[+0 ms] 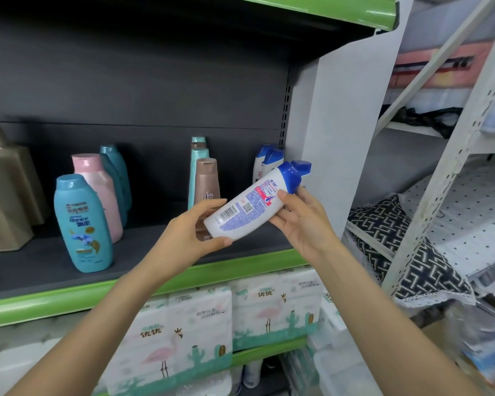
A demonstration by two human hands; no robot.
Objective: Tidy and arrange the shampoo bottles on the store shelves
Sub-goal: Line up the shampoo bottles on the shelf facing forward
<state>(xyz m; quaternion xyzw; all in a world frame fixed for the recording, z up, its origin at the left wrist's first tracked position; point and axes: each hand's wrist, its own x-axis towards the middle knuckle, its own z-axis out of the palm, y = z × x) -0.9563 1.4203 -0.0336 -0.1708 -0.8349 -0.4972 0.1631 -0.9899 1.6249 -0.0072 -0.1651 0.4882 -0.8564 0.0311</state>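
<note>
Now: bottle held off shelf

Both hands grip white shampoo bottle (250, 208), tilted, above shelf (143, 278) front. Left hand (196, 234) fingers curl round base, right hand (300, 221) round neck. Likely light, stiff, slick plastic; hold mid-body. Visible on shelf: approx 3 blue-caps, 4 teal, 2 brown, 1 pink.

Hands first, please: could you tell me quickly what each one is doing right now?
Left hand: grips the base of the white bottle.
Right hand: holds the same bottle near its blue cap.
</note>
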